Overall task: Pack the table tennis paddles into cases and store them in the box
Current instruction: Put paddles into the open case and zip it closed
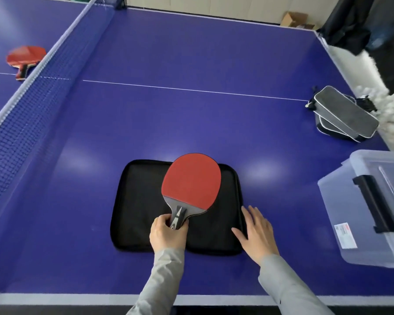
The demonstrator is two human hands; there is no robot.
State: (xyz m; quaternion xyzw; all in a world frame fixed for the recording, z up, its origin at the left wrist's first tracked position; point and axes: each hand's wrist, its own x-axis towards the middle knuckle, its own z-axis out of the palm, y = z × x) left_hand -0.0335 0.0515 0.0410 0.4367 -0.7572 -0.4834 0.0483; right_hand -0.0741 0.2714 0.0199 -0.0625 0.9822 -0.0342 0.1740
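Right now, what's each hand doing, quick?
Left hand: closed around the paddle handle, over the open black case.
Right hand: open, holding nothing, fingers spread at the case's right edge.

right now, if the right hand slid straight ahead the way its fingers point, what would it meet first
The right hand lies flat on the right edge of the open black case, fingers pointing away and slightly left. Sliding on, it would probably first meet the red paddle the left hand holds; depth is unclear.

Blue table (191, 53) with open case (134, 212), paddle (25, 57), grey cases (344, 112), box (359, 201).
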